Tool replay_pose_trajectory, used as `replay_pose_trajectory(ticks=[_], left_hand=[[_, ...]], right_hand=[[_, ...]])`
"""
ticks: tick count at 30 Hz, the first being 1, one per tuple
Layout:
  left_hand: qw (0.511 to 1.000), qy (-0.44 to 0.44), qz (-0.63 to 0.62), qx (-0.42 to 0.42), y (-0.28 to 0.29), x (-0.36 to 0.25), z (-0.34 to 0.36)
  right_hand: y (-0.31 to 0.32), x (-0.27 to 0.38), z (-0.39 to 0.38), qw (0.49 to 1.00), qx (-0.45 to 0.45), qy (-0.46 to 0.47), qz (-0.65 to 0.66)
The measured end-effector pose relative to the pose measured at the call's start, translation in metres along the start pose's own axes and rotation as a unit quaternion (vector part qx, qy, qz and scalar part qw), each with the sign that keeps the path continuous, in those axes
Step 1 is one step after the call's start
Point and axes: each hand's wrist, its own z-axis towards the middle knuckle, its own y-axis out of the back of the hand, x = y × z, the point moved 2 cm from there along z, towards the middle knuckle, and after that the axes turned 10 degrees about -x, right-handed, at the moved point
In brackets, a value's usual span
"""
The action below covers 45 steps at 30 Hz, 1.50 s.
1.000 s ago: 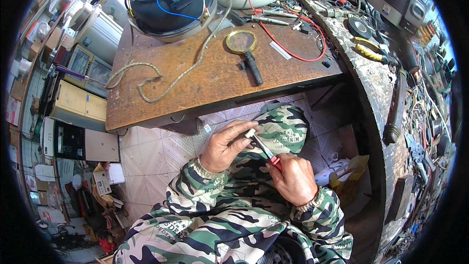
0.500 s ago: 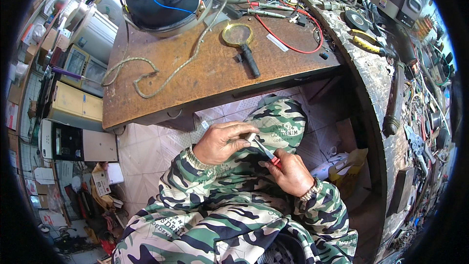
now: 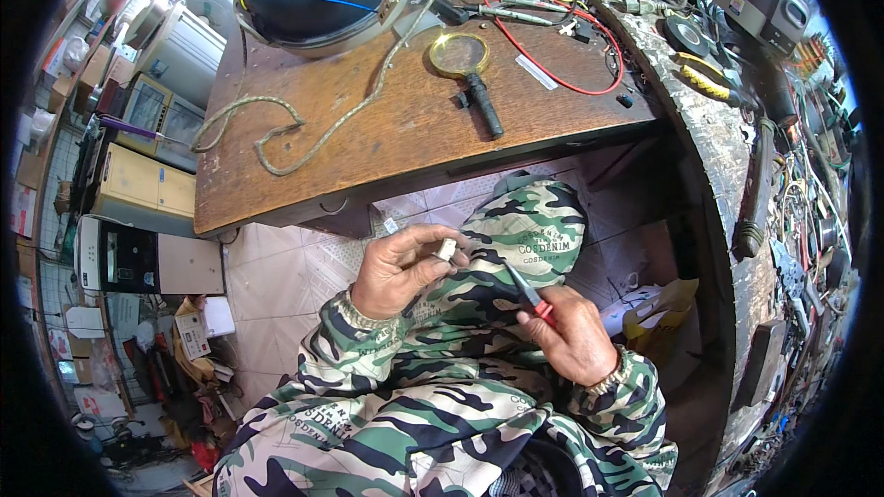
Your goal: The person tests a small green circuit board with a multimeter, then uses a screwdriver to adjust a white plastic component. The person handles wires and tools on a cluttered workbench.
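Observation:
My left hand (image 3: 397, 271) pinches a small off-white block (image 3: 446, 249), like a plastic or ceramic connector, between thumb and fingers above my lap. In my right hand (image 3: 575, 336) are needle-nose pliers (image 3: 526, 288) with red grips, most of the grips hidden in the palm. Their narrow metal tip points up and left toward the block, with a gap between the two. Both hands are over my camouflage-clad legs, in front of the wooden desk (image 3: 341, 156).
On the desk lie a magnifying glass (image 3: 477, 101), a braided cord (image 3: 378, 83) and a red wire (image 3: 589, 90). A round black appliance (image 3: 318, 0) with exposed wires stands at the back. The right-hand bench (image 3: 709, 166) carries yellow-handled pliers (image 3: 704, 83), tape and many loose parts.
The pliers have come away from the white block as my right hand moved right and slightly down. My left hand has shifted a little left, turning the block more into view.

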Motion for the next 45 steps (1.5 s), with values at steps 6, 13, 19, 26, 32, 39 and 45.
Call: replay_pose_trajectory(ticks=[6,13,19,26,32,39,45], left_hand=[[0.996,-0.037,0.079,0.014,-0.007,0.001,0.006],[0.992,-0.038,0.117,0.017,-0.007,0.0,0.006],[0.983,-0.07,0.166,0.033,-0.006,0.004,0.007],[0.983,-0.051,0.175,0.032,-0.009,0.001,0.007],[0.982,-0.049,0.179,0.031,-0.008,0.003,0.008],[0.99,-0.017,0.127,0.063,-0.003,0.012,0.007],[0.99,0.132,-0.031,0.041,-0.006,0.012,0.005]], right_hand=[[-0.008,0.008,0.011,0.995,-0.007,0.058,-0.081],[-0.014,0.004,0.013,0.995,-0.018,0.053,-0.08],[-0.015,0.005,0.015,0.988,-0.035,0.062,-0.14],[-0.013,0.007,0.016,0.98,-0.054,0.079,-0.173],[-0.013,0.007,0.016,0.979,-0.055,0.088,-0.174],[-0.01,0.009,0.015,0.967,-0.084,0.131,-0.2],[-0.011,0.019,0.012,0.963,-0.099,0.115,-0.222]])
